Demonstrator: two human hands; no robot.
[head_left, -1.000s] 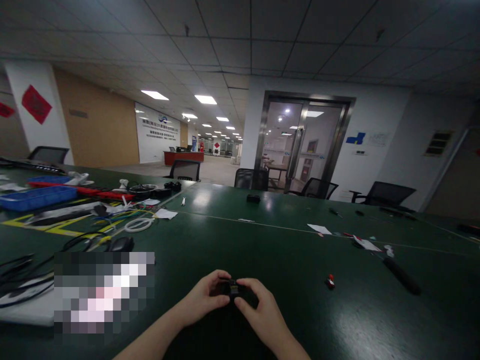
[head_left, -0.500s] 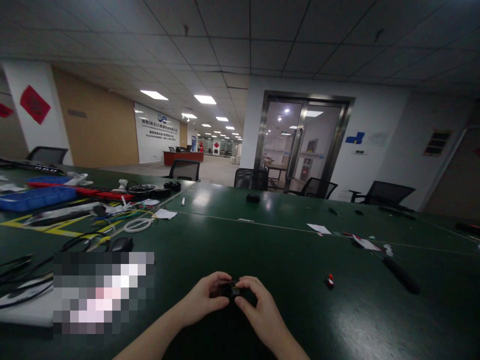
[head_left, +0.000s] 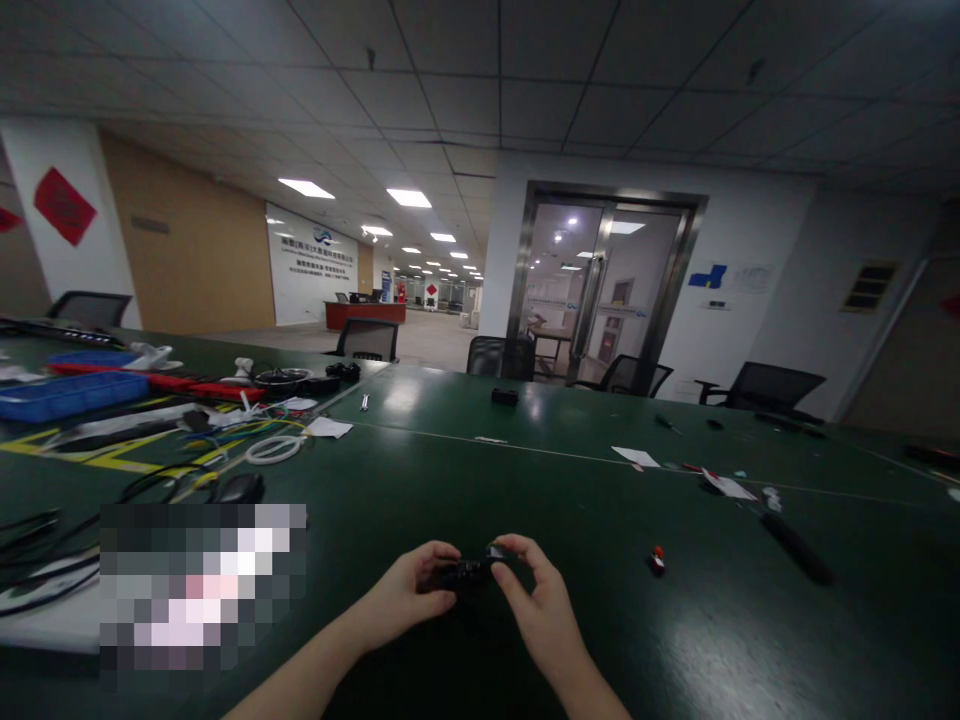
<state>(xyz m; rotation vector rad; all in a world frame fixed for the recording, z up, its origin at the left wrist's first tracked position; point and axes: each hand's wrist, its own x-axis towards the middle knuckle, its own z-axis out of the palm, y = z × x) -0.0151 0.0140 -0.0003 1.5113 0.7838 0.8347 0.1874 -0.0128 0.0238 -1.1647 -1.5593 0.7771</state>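
Observation:
Low in the middle of the head view, my left hand (head_left: 405,592) grips a small black device (head_left: 468,571) between thumb and fingers. My right hand (head_left: 541,598) pinches a small dark block-like piece (head_left: 495,552) at the device's right end. Whether that piece still touches the device I cannot tell. Both items are small and dark, so their exact kind does not show. My fingers cover the device's left part. The green table (head_left: 420,480) lies beneath both hands.
A small red-and-dark item (head_left: 657,562) and a black rod-like item (head_left: 796,548) lie to the right. On the left are a black mouse (head_left: 241,489), a coiled white cable (head_left: 274,449) and a blue tray (head_left: 75,398). A black block (head_left: 505,396) sits farther back.
My right hand has shifted slightly up and right, and the dark piece in its fingers now shows at the device's right end. My left hand has stayed nearly in place.

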